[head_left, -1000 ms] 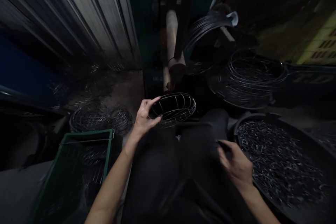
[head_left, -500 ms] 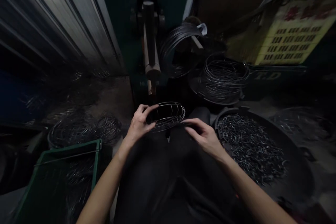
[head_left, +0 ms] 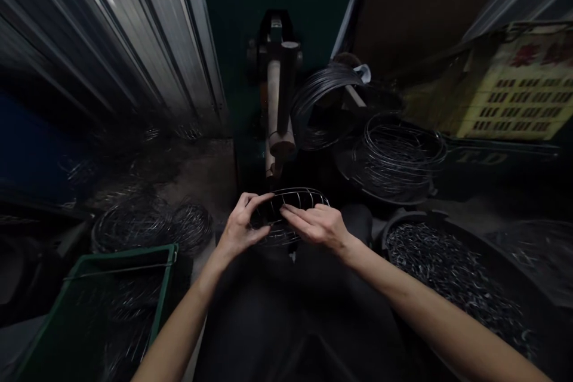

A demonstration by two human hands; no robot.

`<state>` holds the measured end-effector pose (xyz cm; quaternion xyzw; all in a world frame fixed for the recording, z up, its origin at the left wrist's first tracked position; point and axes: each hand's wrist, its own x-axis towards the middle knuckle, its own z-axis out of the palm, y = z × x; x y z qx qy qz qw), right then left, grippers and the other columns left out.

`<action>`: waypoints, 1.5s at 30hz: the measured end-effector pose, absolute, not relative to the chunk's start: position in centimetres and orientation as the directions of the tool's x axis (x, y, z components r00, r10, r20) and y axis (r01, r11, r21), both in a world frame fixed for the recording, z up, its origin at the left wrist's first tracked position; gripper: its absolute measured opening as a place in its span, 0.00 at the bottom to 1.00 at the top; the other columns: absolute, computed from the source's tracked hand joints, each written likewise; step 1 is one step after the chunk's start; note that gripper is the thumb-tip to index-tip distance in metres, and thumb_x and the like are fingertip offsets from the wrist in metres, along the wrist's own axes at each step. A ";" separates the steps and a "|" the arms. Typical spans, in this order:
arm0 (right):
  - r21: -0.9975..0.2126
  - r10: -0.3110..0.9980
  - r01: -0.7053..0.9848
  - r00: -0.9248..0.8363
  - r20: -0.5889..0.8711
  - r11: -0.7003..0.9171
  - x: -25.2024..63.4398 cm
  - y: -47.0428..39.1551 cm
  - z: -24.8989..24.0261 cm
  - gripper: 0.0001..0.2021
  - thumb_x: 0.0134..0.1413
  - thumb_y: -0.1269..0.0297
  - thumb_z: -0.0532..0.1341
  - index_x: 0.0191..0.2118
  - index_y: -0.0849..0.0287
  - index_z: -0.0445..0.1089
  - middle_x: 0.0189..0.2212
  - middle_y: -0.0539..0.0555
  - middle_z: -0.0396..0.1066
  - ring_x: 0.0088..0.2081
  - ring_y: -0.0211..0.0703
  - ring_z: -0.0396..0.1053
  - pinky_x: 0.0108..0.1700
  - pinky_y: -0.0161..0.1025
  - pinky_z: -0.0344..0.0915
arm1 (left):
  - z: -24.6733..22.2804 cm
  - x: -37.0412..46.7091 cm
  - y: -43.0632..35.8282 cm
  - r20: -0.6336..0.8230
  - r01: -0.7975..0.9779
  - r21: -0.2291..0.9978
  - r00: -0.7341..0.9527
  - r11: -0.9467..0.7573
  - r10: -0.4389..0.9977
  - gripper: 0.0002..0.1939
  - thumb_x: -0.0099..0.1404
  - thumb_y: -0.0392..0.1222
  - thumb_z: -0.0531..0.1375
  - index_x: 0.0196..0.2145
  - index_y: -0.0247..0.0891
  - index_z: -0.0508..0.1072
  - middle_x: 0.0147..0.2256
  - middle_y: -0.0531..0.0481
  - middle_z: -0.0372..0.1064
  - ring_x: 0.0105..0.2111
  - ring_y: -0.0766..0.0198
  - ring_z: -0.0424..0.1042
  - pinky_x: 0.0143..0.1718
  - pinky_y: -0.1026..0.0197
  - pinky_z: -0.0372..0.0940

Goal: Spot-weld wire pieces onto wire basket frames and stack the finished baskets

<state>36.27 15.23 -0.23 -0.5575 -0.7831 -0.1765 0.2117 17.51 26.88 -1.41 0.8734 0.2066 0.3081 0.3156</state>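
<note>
A round wire frame [head_left: 299, 197], made of thin rings joined by short cross wires, is held above my lap. My left hand [head_left: 239, 227] grips its left side, thumb below and fingers on the upper ring. My right hand [head_left: 319, 224] lies over the frame's right part, fingers pressed together and their tips reaching to its middle. What those fingertips hold, if anything, is too small and dark to tell. Just beyond the frame, the rod-like arms [head_left: 282, 143] of a green machine [head_left: 233, 12] point toward me.
Wire coils [head_left: 331, 80] hang right of the machine, with more wire rings [head_left: 403, 149] below. A dark basin [head_left: 544, 292] of small metal pieces stands at right. A green crate [head_left: 168, 274] stands at left, beside wire bundles [head_left: 134, 224]. A yellow crate [head_left: 514, 110] is at upper right.
My right hand has moved left from the frame's right rim to over its middle. The left hand keeps its grip. The whole view has shifted, with surroundings lower and mostly further right.
</note>
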 end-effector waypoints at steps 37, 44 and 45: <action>0.346 0.619 0.907 -0.418 0.665 0.241 37.1 18.7 -2.1 0.12 0.58 0.73 0.58 0.45 0.55 0.74 0.47 0.52 0.73 0.24 0.30 0.62 0.27 0.36 0.54 | -4.9 19.0 31.3 0.537 0.149 0.570 0.677 -0.808 0.503 0.34 0.52 0.30 0.62 0.56 0.47 0.62 0.47 0.46 0.57 0.49 0.56 0.63 0.51 0.51 0.65; 0.364 0.657 0.911 -0.397 0.641 0.195 37.1 18.7 -2.7 0.13 0.59 0.71 0.57 0.46 0.51 0.74 0.48 0.50 0.71 0.24 0.30 0.63 0.27 0.36 0.55 | -4.9 19.1 31.2 0.514 0.157 0.579 0.692 -0.800 0.508 0.35 0.52 0.30 0.62 0.57 0.47 0.62 0.47 0.46 0.56 0.49 0.56 0.62 0.52 0.50 0.64; 0.366 0.642 0.909 -0.403 0.652 0.198 37.1 18.7 -2.7 0.13 0.59 0.72 0.57 0.46 0.52 0.74 0.48 0.50 0.72 0.24 0.30 0.63 0.27 0.36 0.54 | -4.9 19.1 31.2 0.513 0.156 0.580 0.692 -0.800 0.507 0.34 0.52 0.31 0.62 0.57 0.47 0.62 0.47 0.46 0.56 0.49 0.56 0.62 0.52 0.50 0.64</action>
